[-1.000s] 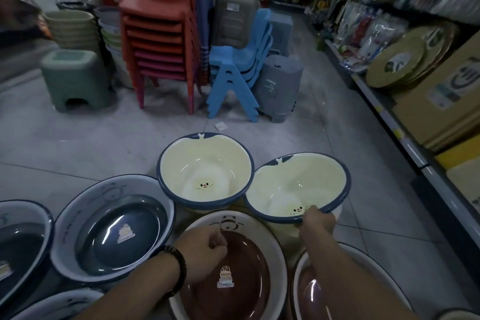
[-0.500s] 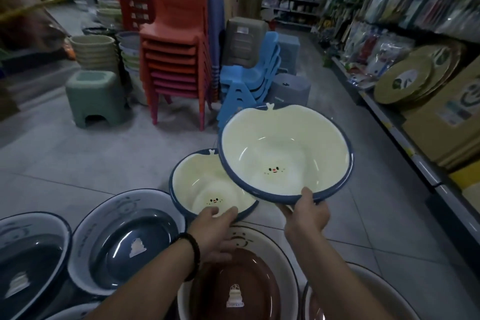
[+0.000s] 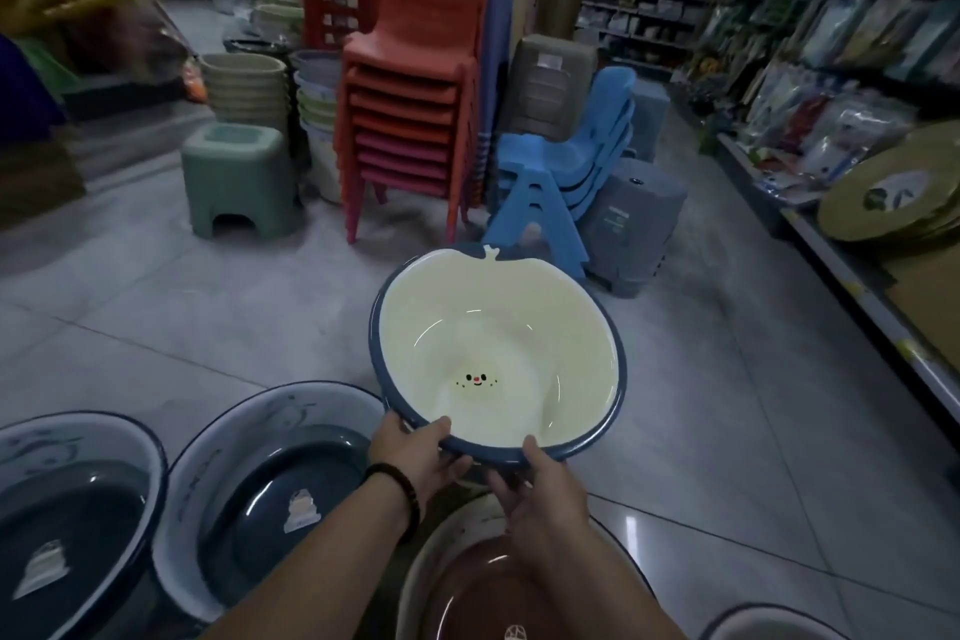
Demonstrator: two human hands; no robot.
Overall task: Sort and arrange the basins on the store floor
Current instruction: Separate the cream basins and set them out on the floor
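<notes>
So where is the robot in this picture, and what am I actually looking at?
There is no machine here. A person wears a camera on the head, so the picture looks forward and down at their own arms. The left hand, with a dark bracelet at the wrist, and the right hand both grip the near rim of a cream basin with a blue edge and a small smiling face inside. On the tiled floor lie a dark blue basin, a second dark blue basin and a brown basin. Behind stand orange chairs, blue chairs and a green stool.
</notes>
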